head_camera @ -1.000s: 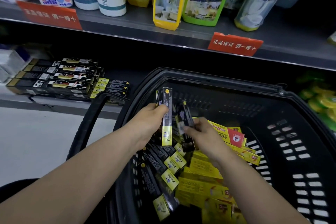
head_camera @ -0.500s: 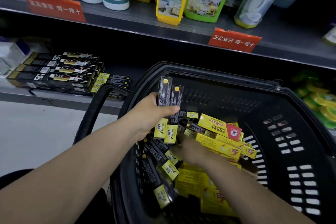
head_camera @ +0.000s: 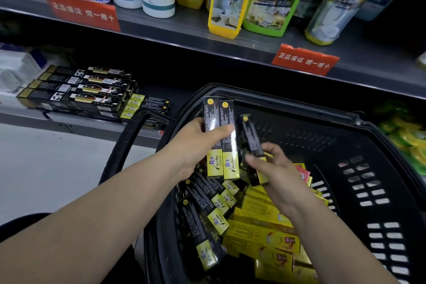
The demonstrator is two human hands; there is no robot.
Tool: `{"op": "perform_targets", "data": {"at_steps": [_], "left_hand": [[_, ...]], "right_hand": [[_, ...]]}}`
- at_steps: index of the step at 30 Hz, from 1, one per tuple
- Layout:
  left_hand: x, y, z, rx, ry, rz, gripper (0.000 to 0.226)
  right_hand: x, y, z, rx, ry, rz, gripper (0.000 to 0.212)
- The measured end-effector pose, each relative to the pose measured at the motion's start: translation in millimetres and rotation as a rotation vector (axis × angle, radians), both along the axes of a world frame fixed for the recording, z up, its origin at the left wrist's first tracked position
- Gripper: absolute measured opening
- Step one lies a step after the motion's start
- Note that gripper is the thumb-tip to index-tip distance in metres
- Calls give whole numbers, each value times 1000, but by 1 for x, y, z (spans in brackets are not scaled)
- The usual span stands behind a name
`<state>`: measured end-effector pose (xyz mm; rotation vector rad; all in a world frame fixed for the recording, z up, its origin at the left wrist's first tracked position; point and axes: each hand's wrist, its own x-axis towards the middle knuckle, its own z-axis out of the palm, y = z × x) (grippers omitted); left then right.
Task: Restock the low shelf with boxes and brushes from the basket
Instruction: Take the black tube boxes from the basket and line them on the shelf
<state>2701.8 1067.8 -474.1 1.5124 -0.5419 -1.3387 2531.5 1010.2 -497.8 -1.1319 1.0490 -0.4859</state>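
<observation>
Up out of the heap has come the right hand (head_camera: 274, 168), pinching a slim black cardboard box (head_camera: 251, 138) (tilted, blurred) just beside the two black-and-yellow boxes (head_camera: 219, 113) that the left hand (head_camera: 198, 143) grips upright. All hover over the black plastic basket (head_camera: 368, 145); the low grey shelf (head_camera: 69, 122) lies to the left, carrying stacked black cartons (head_camera: 76, 90).
</observation>
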Motion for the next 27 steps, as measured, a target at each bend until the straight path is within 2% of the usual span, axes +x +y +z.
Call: {"op": "perform_targets", "data": {"at_steps": [2, 4, 5, 7, 10, 13, 15, 17, 19, 21, 22, 24, 27], "left_hand": [[-1, -2, 3, -31, 26, 19, 53], [-1, -3, 7, -80, 84, 67, 36], [0, -3, 10, -93, 109, 93, 36], [4, -1, 16, -108, 128, 126, 50], [12, 3, 24, -96, 117, 149, 73], [20, 6, 29, -101, 98, 162, 78], [24, 8, 30, -103, 94, 157, 74], [26, 9, 29, -101, 83, 144, 68], [27, 11, 26, -89, 44, 139, 63], [27, 12, 25, -91, 25, 151, 56], [28, 13, 25, -98, 27, 155, 52], [31, 14, 28, -90, 38, 168, 50], [42, 19, 34, -67, 51, 196, 66]], "right_hand": [[7, 2, 20, -108, -90, 51, 38], [17, 6, 31, -241, -69, 116, 15], [21, 7, 35, -305, -48, 128, 9], [28, 7, 38, -365, -19, 138, 4], [33, 8, 45, -325, -36, 162, 14], [30, 6, 38, -281, -34, 146, 27], [31, 8, 26, -268, 148, 189, 20], [34, 16, 3, -349, 527, 482, 19], [39, 35, -23, -415, 829, 824, 45], [43, 51, -41, -475, 955, 945, 64], [43, 53, -46, -495, 968, 930, 61], [40, 46, -45, -462, 902, 807, 41], [28, 24, -23, -276, 649, 506, 22]]}}
